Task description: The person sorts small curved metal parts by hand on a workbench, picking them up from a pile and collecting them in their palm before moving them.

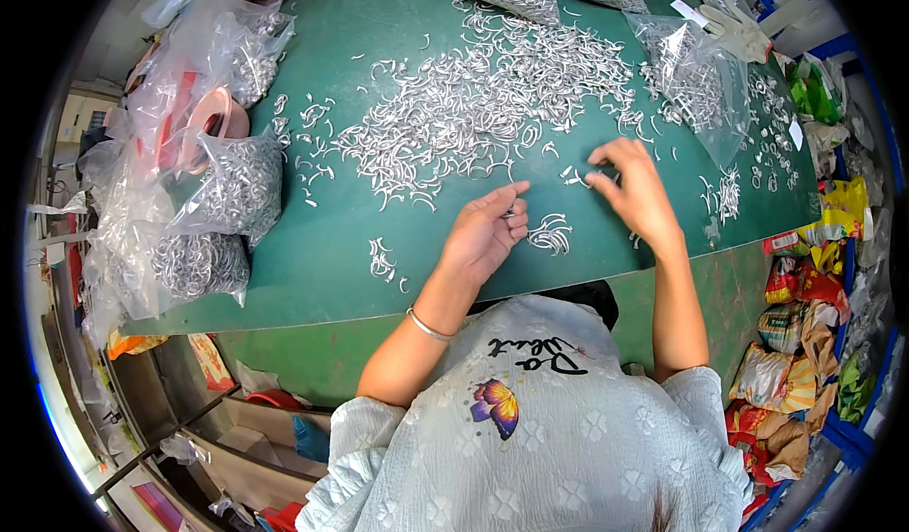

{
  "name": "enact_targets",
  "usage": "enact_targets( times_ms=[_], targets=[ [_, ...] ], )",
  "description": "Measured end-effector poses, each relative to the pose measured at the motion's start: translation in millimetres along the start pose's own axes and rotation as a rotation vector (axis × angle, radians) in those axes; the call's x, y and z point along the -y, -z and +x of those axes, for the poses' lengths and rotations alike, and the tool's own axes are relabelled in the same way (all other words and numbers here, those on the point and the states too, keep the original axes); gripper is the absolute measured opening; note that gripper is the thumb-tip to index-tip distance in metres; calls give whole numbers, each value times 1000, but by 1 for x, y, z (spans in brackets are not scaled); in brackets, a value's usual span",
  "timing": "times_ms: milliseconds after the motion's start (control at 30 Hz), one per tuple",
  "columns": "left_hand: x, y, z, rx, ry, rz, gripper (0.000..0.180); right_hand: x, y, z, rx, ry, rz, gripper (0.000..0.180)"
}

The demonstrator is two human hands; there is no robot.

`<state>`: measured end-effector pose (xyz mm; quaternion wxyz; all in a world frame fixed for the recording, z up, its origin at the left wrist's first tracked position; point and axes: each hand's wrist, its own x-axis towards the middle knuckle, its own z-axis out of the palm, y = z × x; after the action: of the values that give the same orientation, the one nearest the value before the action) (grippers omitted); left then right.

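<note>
A wide heap of small curved silver metal pieces [473,106] is spread over the green table. My left hand [483,234] is just in front of the heap, palm turned up, with its fingers curled in. A bit of metal seems to show between those fingers, but I cannot make out what it is. Beside it on the right lies a small pile of curved pieces [551,235]. My right hand [632,191] hovers by the heap's right front edge, its thumb and forefinger apart. Close to those fingertips are a few loose metal pieces [572,176].
Clear plastic bags full of metal parts [232,186] line the table's left side. Another open bag [696,78] rests at the right, near ring-shaped pieces [772,134]. A small cluster [381,259] lies left of my left hand. Blue shelving [857,418] with colourful packages stands at the right.
</note>
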<state>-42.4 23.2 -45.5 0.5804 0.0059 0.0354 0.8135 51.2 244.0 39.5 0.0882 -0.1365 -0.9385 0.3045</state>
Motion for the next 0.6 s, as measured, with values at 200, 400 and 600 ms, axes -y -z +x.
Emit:
enact_targets(
  times_ms=[200, 400, 600],
  targets=[
    [15, -58, 10, -578, -101, 398, 35, -6, -21, -4, 18, 89, -217, 13],
    [14, -57, 10, -521, -61, 247, 47, 15, -10, -2, 49, 77, 225, 8],
    [17, -57, 13, -508, -107, 194, 53, 30, -29, -7, -76, 132, 350, 16]
  ],
)
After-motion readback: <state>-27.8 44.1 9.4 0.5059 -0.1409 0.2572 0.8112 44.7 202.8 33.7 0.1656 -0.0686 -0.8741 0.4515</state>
